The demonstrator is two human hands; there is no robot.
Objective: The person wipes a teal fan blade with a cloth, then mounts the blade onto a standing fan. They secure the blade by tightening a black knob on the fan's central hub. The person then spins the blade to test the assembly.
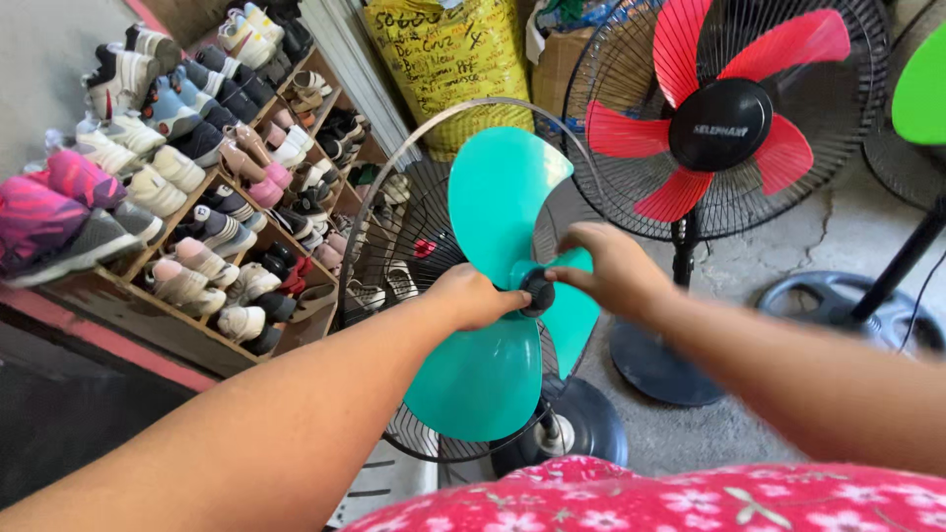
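In the head view, a standing fan with teal blades is in the middle of the scene, near the person. It has three wide, smooth plastic blades: one points up, one points down and to the left, and the third is mostly hidden behind the right hand. The front grill is off; only the rear wire guard is behind the blades. At the centre of the blades sits a small black round cap.

The left hand is closed around the hub just left of the cap, with the fingers curled and touching it. The right hand comes from the right, and its thumb and fingers are pinched narrow on the black cap.

Farther right stands a second fan with red blades inside a black guard, on a round base on the concrete floor. At the far right edge, part of a green blade shows. On the left, a wooden shoe rack holds many pairs of shoes. A yellow sack stands far behind.
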